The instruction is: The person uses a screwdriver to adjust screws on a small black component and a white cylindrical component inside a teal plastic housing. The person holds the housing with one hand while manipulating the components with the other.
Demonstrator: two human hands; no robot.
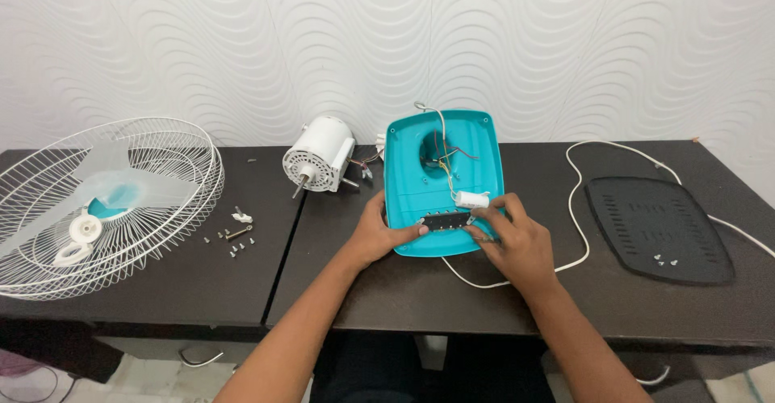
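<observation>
Teal base (442, 178) lies centre on dark table (404, 290), w/ both hands on its near edge; left hand (378, 232) and right hand (517, 237) pinch black switch strip (446, 220); motor (319, 154) far left; grille (105, 201) at left; black plate (658, 227) right.

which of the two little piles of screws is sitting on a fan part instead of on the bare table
The small screws at far right lie on the black base plate. The screws beside the wire fan guard lie on the bare table.

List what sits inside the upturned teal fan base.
Inside the teal fan base: coloured wires, a white capacitor, a black switch block. Its ends are covered by fingers.
</observation>
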